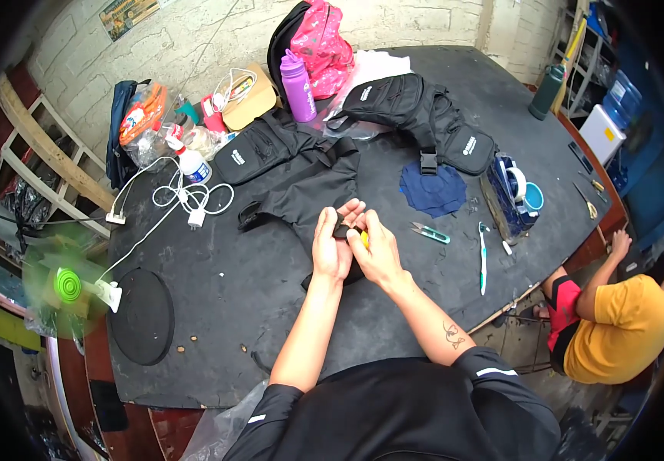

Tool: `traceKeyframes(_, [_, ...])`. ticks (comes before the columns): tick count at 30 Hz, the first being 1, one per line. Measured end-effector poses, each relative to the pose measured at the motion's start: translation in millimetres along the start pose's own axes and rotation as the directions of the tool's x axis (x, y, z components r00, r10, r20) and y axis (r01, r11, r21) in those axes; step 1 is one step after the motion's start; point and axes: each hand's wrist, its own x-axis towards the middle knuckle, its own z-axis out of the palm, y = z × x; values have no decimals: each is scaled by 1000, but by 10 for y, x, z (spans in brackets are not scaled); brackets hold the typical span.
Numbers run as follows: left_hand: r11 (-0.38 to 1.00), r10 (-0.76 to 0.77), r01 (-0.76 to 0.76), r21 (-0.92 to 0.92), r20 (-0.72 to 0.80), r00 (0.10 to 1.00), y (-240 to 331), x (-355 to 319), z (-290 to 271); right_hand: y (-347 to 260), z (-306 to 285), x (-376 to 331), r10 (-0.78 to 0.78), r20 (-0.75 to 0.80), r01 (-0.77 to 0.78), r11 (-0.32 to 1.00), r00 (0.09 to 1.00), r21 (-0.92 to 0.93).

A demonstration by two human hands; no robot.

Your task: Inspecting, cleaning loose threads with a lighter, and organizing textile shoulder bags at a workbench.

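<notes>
Over the middle of the black table, my left hand [333,246] is cupped palm up, its fingers curled around a small black piece [340,230] that looks like strap or buckle. My right hand [379,252] closes against it and grips a small yellow object [364,239]; its kind is mostly hidden by the fingers. Beneath and beyond both hands lies a black fabric bag [313,192], its straps spread toward the far side. To the right of my right hand rest teal-handled thread snips [431,233], and farther right a toothbrush [483,257].
Black bags [386,100], a purple bottle [297,86] and a pink backpack [324,38] stand at the back. Navy fabric pieces [433,188] lie near a tape-and-tool holder [512,196]. White cables [194,201] and a spinning fan [68,284] are left. A person in yellow [620,330] sits right.
</notes>
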Motion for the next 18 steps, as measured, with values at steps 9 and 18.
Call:
traceKeyframes(9, [999,-34,34,-17,-8,999,-15,-26,-46,-47,5,-36,-35,-26,33,997,999,-66])
traceKeyframes(18, [997,-47,46,61,7,999,-51,-33,-47,6,6,-50,-4,-13,3,999,1000,-42])
